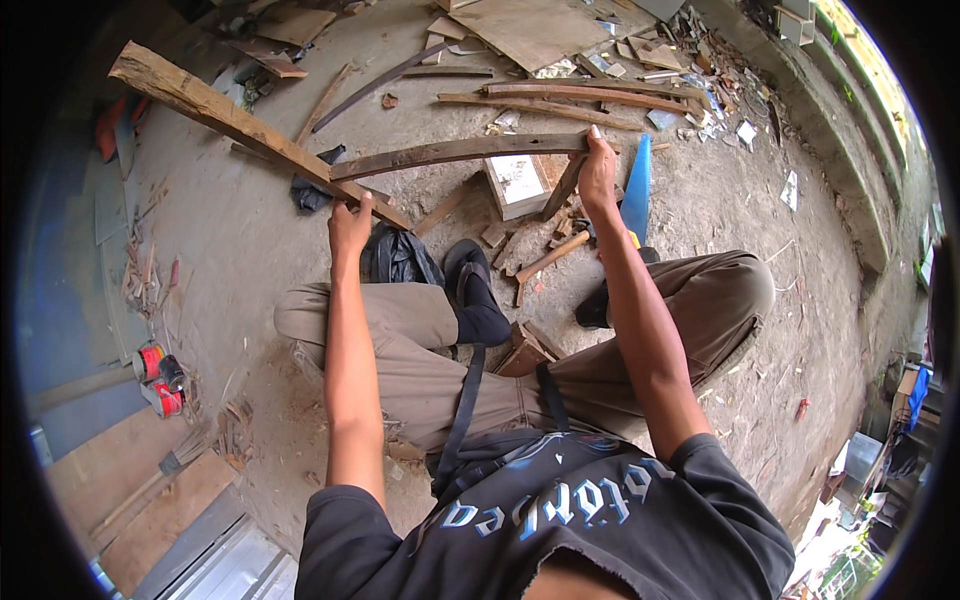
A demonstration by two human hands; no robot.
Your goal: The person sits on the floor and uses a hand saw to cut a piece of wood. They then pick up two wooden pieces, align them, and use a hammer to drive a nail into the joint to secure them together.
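My left hand (350, 228) is closed round a long rough wooden beam (225, 120), close to its near end. A dark, narrower wooden strip (455, 151) meets that beam at an angle just above my fingers; how they are joined I cannot tell. At the strip's right end my right hand (598, 172) grips it, thumb on top. A short wooden piece (564, 187) slants down from that same end. Below the strip stands a small box with a white top (518, 183). A hammer (553, 256) with a wooden handle lies near my feet, and a blue-bladed handsaw (637, 190) is beside my right wrist.
Black plastic bags (402, 256) lie by my left hand. Long wood strips (575, 96) and a plywood sheet (540, 32) are scattered ahead among debris. Red cans (160, 380) stand at left, a concrete ledge (850, 170) at right. I sit low, knees apart.
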